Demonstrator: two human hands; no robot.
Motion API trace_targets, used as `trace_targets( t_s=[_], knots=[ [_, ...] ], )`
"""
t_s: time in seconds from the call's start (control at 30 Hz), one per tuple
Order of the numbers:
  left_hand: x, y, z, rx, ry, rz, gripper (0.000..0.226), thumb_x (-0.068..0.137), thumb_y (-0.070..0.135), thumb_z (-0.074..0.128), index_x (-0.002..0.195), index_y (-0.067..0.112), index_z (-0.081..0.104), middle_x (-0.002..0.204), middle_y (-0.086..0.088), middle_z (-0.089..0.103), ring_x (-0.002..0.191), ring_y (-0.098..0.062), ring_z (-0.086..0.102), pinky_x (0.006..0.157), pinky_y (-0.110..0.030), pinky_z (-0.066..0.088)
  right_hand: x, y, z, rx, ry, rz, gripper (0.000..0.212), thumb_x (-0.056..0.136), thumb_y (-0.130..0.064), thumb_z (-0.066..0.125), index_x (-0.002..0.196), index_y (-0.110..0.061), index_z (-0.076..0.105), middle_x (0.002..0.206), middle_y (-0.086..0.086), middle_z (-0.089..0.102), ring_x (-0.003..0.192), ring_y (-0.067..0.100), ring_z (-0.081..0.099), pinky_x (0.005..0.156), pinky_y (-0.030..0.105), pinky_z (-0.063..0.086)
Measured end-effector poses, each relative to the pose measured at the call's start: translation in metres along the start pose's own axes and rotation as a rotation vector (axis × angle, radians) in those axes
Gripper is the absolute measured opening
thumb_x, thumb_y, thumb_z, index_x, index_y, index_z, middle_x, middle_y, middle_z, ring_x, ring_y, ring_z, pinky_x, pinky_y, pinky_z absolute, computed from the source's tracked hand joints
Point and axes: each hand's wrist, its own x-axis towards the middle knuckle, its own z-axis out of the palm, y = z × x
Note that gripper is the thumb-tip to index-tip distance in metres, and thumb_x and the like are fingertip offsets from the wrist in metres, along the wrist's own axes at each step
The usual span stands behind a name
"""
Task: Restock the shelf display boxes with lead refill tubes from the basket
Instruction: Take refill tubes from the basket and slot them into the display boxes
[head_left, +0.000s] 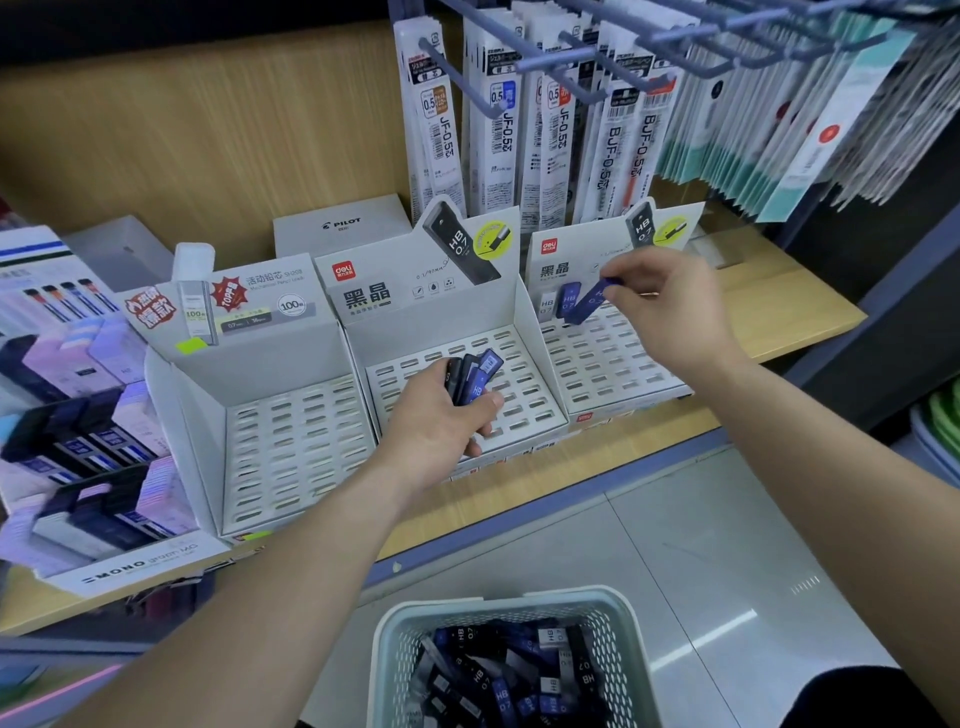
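Three white slotted display boxes stand on the wooden shelf: left box (291, 447), middle box (524, 384), right box (608, 358). My left hand (436, 421) hovers over the middle box and grips a small bunch of dark blue and black lead refill tubes (475, 376). My right hand (670, 301) pinches one blue tube (592, 301) by its end at the back row of the right box, beside two tubes (558, 304) standing in slots there. A pale green basket (395, 639) with several tubes sits low in the foreground.
Hanging pen refill packs (519, 119) on metal hooks hang above and behind the boxes. A MONO display (88, 415) of lead cases fills the shelf's left end, and a Pilot box (343, 228) stands behind. Tiled floor lies to the right of the basket.
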Motion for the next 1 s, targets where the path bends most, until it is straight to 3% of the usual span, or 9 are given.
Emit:
trace_targets(
  t_s=[0.1,0.33,0.5,0.6,0.8,0.87,1.0],
  knots=[
    [0.001,-0.001,0.001,-0.015,0.004,-0.019,0.011,0.094,0.024,0.069,0.1,0.02,0.061,0.076,-0.005,0.067,0.059,-0.014,0.061,0.07,-0.042,0.06,0.003,0.007,0.005,-0.043,-0.017,-0.002,0.02,0.09,-0.005,0.068,0.095,-0.024,0.071,0.09,-0.013,0.07,0.083,-0.006,0.065,0.086,0.014,0.052],
    [0.002,-0.001,0.002,-0.037,0.028,-0.008,0.013,0.095,0.019,0.067,0.105,0.02,0.059,0.086,-0.006,0.067,0.062,-0.009,0.06,0.056,-0.02,0.051,0.003,0.013,0.014,-0.12,-0.071,-0.04,0.018,0.092,-0.003,0.066,0.101,-0.017,0.074,0.095,-0.002,0.072,0.087,0.007,0.068,0.094,0.024,0.053],
    [0.003,-0.001,0.002,-0.031,0.036,-0.003,0.014,0.094,0.021,0.068,0.104,0.021,0.058,0.092,-0.005,0.067,0.073,-0.012,0.064,0.059,-0.022,0.053,0.011,0.016,0.022,-0.322,-0.076,-0.24,0.022,0.093,-0.002,0.064,0.107,-0.013,0.076,0.107,0.004,0.065,0.087,0.02,0.066,0.089,0.025,0.049],
    [0.002,-0.001,0.0,-0.011,0.031,-0.001,0.015,0.095,0.024,0.067,0.107,0.022,0.059,0.098,-0.001,0.07,0.074,-0.005,0.065,0.061,-0.023,0.055,0.016,0.021,0.03,-0.364,-0.106,-0.232,0.022,0.091,-0.002,0.064,0.107,-0.012,0.077,0.108,0.007,0.064,0.091,0.025,0.065,0.092,0.03,0.05],
    [0.0,-0.001,-0.003,-0.067,0.005,-0.008,0.012,0.096,0.023,0.066,0.106,0.021,0.06,0.088,0.002,0.075,0.067,-0.009,0.063,0.06,-0.025,0.05,-0.008,0.0,0.027,-0.203,-0.064,-0.156,0.016,0.091,-0.017,0.068,0.104,-0.022,0.076,0.101,-0.003,0.066,0.079,0.008,0.064,0.079,0.021,0.051],
    [0.0,0.0,-0.001,-0.078,-0.013,0.0,0.012,0.096,0.021,0.065,0.107,0.018,0.059,0.087,0.002,0.075,0.065,-0.009,0.065,0.058,-0.026,0.051,-0.022,-0.019,0.031,-0.047,-0.202,-0.096,0.009,0.091,-0.02,0.069,0.096,-0.023,0.075,0.089,-0.006,0.072,0.074,0.003,0.065,0.075,0.021,0.055],
    [-0.004,0.007,0.004,-0.096,-0.03,0.013,0.015,0.095,0.016,0.067,0.107,0.016,0.057,0.09,-0.001,0.072,0.069,-0.015,0.068,0.055,-0.027,0.052,-0.039,-0.045,0.044,0.164,-0.469,0.002,0.013,0.088,-0.021,0.075,0.1,-0.015,0.074,0.088,0.005,0.073,0.073,0.015,0.069,0.072,0.028,0.057]
  ],
)
